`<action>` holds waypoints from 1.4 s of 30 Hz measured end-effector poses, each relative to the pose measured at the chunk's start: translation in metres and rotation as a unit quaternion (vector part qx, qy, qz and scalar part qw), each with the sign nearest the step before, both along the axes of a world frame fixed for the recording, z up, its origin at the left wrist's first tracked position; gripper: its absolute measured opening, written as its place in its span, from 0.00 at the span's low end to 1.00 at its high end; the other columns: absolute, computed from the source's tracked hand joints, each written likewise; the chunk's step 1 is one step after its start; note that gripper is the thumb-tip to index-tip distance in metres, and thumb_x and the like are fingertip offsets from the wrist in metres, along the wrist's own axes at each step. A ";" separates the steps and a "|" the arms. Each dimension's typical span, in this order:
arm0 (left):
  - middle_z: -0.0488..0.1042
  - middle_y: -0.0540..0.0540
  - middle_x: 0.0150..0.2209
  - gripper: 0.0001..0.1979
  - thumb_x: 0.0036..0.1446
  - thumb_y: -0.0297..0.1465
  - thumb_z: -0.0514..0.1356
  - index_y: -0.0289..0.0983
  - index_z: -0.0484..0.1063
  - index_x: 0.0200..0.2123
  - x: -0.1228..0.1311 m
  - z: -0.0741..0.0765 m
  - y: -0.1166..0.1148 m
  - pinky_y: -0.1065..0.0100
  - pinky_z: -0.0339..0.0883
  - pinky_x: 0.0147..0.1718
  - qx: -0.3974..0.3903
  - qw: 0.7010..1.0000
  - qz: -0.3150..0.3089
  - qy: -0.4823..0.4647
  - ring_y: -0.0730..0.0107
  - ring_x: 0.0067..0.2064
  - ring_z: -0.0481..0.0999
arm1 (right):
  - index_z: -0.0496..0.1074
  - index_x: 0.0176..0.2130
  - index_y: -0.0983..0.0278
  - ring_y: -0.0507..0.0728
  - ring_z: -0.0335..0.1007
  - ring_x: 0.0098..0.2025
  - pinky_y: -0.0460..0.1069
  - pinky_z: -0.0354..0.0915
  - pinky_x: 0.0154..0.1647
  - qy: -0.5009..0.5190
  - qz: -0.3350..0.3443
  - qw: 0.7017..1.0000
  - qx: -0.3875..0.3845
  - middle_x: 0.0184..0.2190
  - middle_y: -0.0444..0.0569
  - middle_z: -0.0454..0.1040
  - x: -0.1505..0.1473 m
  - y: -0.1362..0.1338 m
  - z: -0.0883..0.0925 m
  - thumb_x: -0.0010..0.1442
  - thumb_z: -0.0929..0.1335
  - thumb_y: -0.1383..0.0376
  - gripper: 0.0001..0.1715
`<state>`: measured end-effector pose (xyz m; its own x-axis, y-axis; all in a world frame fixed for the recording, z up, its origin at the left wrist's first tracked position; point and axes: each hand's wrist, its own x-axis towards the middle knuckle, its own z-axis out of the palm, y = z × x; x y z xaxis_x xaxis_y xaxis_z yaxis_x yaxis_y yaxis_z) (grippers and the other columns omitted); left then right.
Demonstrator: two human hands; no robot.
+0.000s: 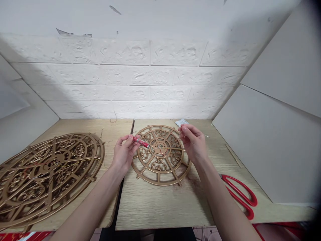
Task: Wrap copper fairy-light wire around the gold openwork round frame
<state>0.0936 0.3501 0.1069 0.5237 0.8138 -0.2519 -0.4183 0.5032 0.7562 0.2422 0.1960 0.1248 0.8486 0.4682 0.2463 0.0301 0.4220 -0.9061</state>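
Note:
My left hand (126,150) is closed around a slim red cylinder with silvery ends, which looks like a battery (141,142). It is held at a tilt over the left part of a round gold openwork disc (158,178) with scrollwork and spokes. Above the disc's right edge, my right hand (193,140) pinches thumb and fingertips together. A thin dark bit shows at its fingertips, too small to name. Slender gold strips (172,148) run from the disc's hub toward this hand. A fine dark wire (136,131) shows near the left fingers.
Stacked gold discs (51,197) with thin yellowish wires lie at left. Red-handled scissors (242,192) rest at right, partly behind my right forearm. A small pale packet (181,122) lies by the white brick-patterned wall (150,75). A dark gap (120,197) divides the tabletop.

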 end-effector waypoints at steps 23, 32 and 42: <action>0.77 0.40 0.29 0.05 0.54 0.20 0.57 0.32 0.66 0.28 0.002 0.001 -0.010 0.71 0.73 0.35 -0.013 0.999 -0.025 -0.021 0.71 0.31 0.78 | 0.77 0.34 0.61 0.50 0.64 0.25 0.47 0.61 0.28 -0.082 0.190 0.976 -0.075 0.23 0.43 0.72 -0.045 0.017 -0.006 0.45 0.75 0.63 0.12; 0.78 0.39 0.31 0.04 0.55 0.20 0.56 0.32 0.66 0.29 0.002 0.004 -0.015 0.70 0.73 0.36 -0.024 0.997 -0.064 -0.022 0.71 0.33 0.78 | 0.76 0.33 0.61 0.47 0.67 0.26 0.45 0.65 0.30 -0.053 0.224 0.971 -0.057 0.23 0.41 0.73 -0.045 0.020 -0.009 0.45 0.75 0.65 0.11; 0.78 0.39 0.32 0.04 0.53 0.22 0.58 0.33 0.65 0.29 0.001 -0.001 -0.014 0.69 0.73 0.36 0.006 0.996 -0.078 -0.030 0.71 0.32 0.78 | 0.77 0.40 0.59 0.50 0.73 0.33 0.48 0.69 0.38 -0.055 0.329 0.942 -0.043 0.31 0.45 0.78 -0.043 0.019 -0.011 0.53 0.71 0.65 0.12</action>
